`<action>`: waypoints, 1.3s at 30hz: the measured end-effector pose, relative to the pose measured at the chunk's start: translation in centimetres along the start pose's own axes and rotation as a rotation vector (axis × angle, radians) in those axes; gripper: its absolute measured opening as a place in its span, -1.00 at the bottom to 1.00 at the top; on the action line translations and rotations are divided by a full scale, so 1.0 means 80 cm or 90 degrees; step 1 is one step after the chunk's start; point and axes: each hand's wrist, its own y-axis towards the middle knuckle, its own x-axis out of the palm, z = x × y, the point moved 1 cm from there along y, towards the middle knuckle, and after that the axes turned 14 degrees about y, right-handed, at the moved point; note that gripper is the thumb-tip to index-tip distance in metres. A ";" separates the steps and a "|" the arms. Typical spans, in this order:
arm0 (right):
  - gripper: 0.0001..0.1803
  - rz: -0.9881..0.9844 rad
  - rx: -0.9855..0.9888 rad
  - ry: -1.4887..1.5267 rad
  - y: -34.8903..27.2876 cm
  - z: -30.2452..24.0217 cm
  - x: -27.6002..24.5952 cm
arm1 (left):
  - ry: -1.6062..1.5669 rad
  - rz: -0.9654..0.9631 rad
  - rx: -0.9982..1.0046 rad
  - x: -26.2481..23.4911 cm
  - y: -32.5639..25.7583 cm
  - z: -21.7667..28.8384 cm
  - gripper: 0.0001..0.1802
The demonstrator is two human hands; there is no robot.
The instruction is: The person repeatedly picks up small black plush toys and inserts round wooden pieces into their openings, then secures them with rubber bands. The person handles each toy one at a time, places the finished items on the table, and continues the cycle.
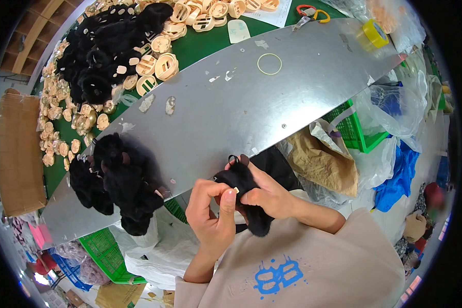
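Right hand (272,196) grips one black plush (240,177); left hand (209,213) pinches one small pale piece (236,190) (one yellow band (281,66) lies on the metal table (210,131)).

The head view looks down from the wearer's own head, through the left of two side-by-side fisheye cameras; it faces over the shirt front (318,262) and forward across the metal surface (210,97), which slants and bows in the wide lens; the black plush piece (241,177) shows at close range, just below centre; the cardboard box (20,154) stands toward the left rim; dark corners frame the rounded field.
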 end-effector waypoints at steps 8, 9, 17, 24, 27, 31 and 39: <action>-0.68 0.032 0.114 -0.008 0.009 -0.049 -0.002 | 0.213 -0.071 0.342 -0.036 0.033 0.005 -0.52; -0.67 0.016 0.152 -0.017 0.013 -0.053 -0.002 | 0.180 -0.101 0.368 -0.038 0.035 -0.003 -0.45; -0.66 -0.149 -0.073 -0.420 0.084 -0.053 0.000 | -0.107 -0.040 0.054 -0.052 0.030 -0.014 -0.41; -0.77 -0.033 -0.568 -1.014 0.263 -0.127 -0.001 | -0.227 0.133 -0.058 -0.062 0.031 -0.043 -0.62; -0.78 -0.116 -0.554 -1.102 0.304 -0.135 -0.001 | -0.254 0.192 -0.103 -0.063 0.033 -0.040 -0.66; -0.81 -0.228 -0.546 -1.069 0.302 -0.141 0.011 | -0.252 0.237 -0.132 -0.072 0.032 -0.043 -0.68; -0.59 -0.505 -0.361 -0.995 0.169 -0.137 0.063 | -0.264 0.203 -0.166 -0.076 0.040 -0.029 -0.72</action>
